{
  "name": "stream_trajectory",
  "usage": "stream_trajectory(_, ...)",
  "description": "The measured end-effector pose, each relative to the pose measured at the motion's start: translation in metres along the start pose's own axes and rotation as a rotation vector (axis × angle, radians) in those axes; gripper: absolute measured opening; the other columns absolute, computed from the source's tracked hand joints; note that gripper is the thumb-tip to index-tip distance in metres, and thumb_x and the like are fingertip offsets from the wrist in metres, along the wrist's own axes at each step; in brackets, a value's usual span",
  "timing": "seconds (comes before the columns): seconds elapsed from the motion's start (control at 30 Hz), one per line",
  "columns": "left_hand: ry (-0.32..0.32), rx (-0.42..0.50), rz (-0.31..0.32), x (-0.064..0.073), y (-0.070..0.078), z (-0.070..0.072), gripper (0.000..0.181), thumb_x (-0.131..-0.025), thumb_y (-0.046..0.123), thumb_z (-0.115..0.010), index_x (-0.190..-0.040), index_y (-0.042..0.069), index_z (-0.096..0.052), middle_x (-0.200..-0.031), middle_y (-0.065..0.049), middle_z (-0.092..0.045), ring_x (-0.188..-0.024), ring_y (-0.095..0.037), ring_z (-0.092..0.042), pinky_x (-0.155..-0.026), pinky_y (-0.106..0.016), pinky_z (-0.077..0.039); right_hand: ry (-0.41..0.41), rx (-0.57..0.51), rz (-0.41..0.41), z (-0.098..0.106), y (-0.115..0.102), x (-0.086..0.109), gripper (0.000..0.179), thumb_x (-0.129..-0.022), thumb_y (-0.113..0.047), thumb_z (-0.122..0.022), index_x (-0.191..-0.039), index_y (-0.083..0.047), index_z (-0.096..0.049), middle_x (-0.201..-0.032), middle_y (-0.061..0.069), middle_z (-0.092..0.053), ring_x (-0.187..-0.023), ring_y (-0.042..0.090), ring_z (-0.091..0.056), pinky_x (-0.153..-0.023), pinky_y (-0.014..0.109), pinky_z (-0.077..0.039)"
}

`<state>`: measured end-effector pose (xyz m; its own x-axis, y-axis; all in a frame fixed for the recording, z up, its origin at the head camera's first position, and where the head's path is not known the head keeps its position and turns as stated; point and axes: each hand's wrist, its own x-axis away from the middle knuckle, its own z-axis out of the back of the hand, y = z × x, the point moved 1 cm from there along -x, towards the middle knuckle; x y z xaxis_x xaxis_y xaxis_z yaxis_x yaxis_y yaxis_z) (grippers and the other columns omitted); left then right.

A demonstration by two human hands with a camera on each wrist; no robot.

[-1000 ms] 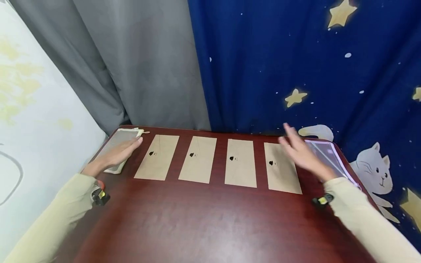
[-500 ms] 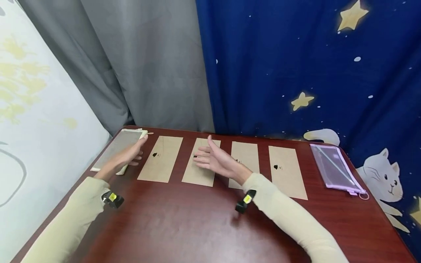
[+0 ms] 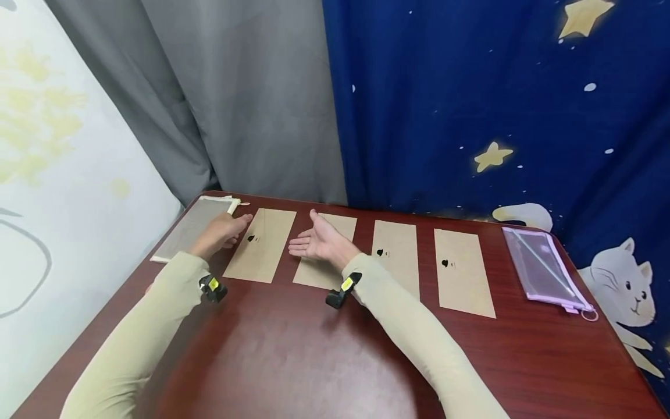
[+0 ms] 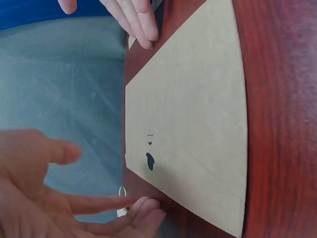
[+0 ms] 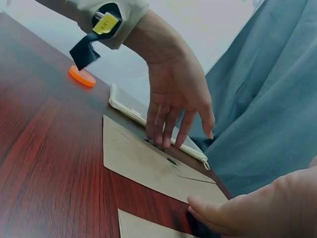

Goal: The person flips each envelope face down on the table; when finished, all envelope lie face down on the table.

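My left hand (image 3: 222,234), fingers slightly bent and holding nothing, hovers between the white-edged mesh zip pouch (image 3: 183,230) and the leftmost brown paper rectangle (image 3: 266,250). Its fingertips are close to that paper's left edge in the left wrist view, where the paper (image 4: 198,109) shows a small black hat print. Palm up and fingers extended, my right hand (image 3: 323,240) is over the second brown paper (image 3: 314,273), partly covering it. In the right wrist view the left hand (image 5: 173,94) hangs with fingers pointing down beside the first paper (image 5: 133,153).
Two more brown papers, a third (image 3: 398,256) and a fourth (image 3: 463,273), lie in the same row to the right. A purple zip pouch (image 3: 544,267) lies at the table's right edge. An orange ring (image 5: 81,77) sits near the left edge. Curtains (image 3: 262,105) hang behind.
My right hand has swept left from beside the purple pouch to over the second paper. My left hand has shifted right, from over the mesh pouch towards the first paper.
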<state>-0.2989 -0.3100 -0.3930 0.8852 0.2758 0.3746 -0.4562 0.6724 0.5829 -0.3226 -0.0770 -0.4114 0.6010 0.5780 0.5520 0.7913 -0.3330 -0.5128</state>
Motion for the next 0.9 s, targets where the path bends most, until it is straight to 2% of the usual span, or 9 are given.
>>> stream_trajectory(0.17, -0.071, -0.014, -0.066, -0.004, 0.003, 0.001, 0.054, -0.106, 0.023, -0.034, -0.144, -0.016, -0.030, -0.100, -0.018, -0.052, -0.086, -0.025, -0.059, -0.094, -0.045, -0.057, 0.019, -0.005, 0.012, -0.007, 0.001, -0.005, 0.096, -0.103, -0.063, -0.035, -0.157, 0.010, -0.007, -0.162, 0.032, -0.021, -0.153, 0.044, -0.024, -0.128, 0.048, -0.025)
stream_trajectory(0.33, -0.106, 0.018, -0.035, -0.006, 0.000, -0.001, 0.057, -0.100, 0.009, -0.036, -0.149, -0.016, -0.021, -0.097, -0.015, -0.053, -0.082, -0.020, -0.055, -0.085, -0.038, -0.056, 0.038, 0.008, 0.006, -0.009, 0.003, -0.006, 0.098, -0.102, -0.065, -0.036, -0.158, 0.009, -0.004, -0.161, 0.033, -0.021, -0.152, 0.044, -0.025, -0.128, 0.050, -0.026)
stream_trajectory(0.4, -0.109, 0.047, -0.021, -0.007, -0.002, 0.000, 0.055, -0.100, 0.007, -0.038, -0.148, -0.015, -0.024, -0.099, -0.016, -0.053, -0.081, -0.019, -0.055, -0.082, -0.035, -0.056, 0.034, 0.027, 0.009, -0.010, 0.004, -0.007, 0.098, -0.102, -0.065, -0.036, -0.158, 0.009, -0.004, -0.161, 0.033, -0.021, -0.152, 0.044, -0.025, -0.128, 0.051, -0.026)
stream_trajectory(0.47, -0.111, 0.068, -0.018, -0.008, -0.001, 0.001, 0.045, -0.100, 0.005, -0.041, -0.140, -0.014, -0.033, -0.099, -0.015, -0.054, -0.079, -0.017, -0.056, -0.079, -0.032, -0.057, 0.035, 0.060, 0.026, -0.010, 0.003, -0.005, 0.096, -0.103, -0.063, -0.037, -0.157, 0.010, -0.004, -0.161, 0.034, -0.022, -0.152, 0.044, -0.026, -0.127, 0.051, -0.026)
stream_trajectory(0.57, -0.099, 0.067, -0.015, -0.007, -0.004, 0.003, 0.027, -0.098, 0.003, -0.049, -0.120, -0.013, -0.049, -0.091, -0.012, -0.058, -0.073, -0.014, -0.059, -0.073, -0.027, -0.060, 0.038, 0.103, 0.046, -0.010, 0.004, -0.005, 0.093, -0.104, -0.058, -0.039, -0.157, 0.011, -0.006, -0.159, 0.035, -0.024, -0.150, 0.045, -0.029, -0.127, 0.051, -0.028)
stream_trajectory(0.67, -0.086, 0.086, -0.039, -0.005, -0.009, 0.006, 0.021, -0.095, 0.000, -0.057, -0.110, -0.015, -0.059, -0.080, -0.007, -0.065, -0.068, -0.011, -0.062, -0.069, -0.025, -0.062, 0.055, 0.121, 0.061, -0.009, 0.009, -0.005, 0.090, -0.104, -0.053, -0.043, -0.156, 0.013, -0.011, -0.158, 0.036, -0.027, -0.149, 0.045, -0.032, -0.125, 0.052, -0.030)
stream_trajectory(0.8, -0.068, 0.154, -0.087, 0.000, -0.013, 0.011, 0.029, -0.094, 0.001, -0.061, -0.116, -0.018, -0.063, -0.071, 0.000, -0.068, -0.062, -0.007, -0.065, -0.067, -0.024, -0.063, 0.078, 0.168, 0.100, -0.011, 0.016, -0.004, 0.083, -0.105, -0.046, -0.046, -0.153, 0.015, -0.017, -0.156, 0.036, -0.030, -0.147, 0.045, -0.034, -0.124, 0.054, -0.032)
stream_trajectory(0.9, -0.089, 0.209, -0.106, 0.004, -0.010, 0.015, 0.027, -0.095, 0.001, -0.061, -0.115, -0.017, -0.065, -0.067, 0.007, -0.066, -0.060, -0.004, -0.063, -0.065, -0.022, -0.062, 0.096, 0.217, 0.137, -0.012, 0.019, -0.003, 0.076, -0.106, -0.040, -0.046, -0.152, 0.016, -0.022, -0.155, 0.035, -0.031, -0.147, 0.045, -0.035, -0.122, 0.056, -0.034)
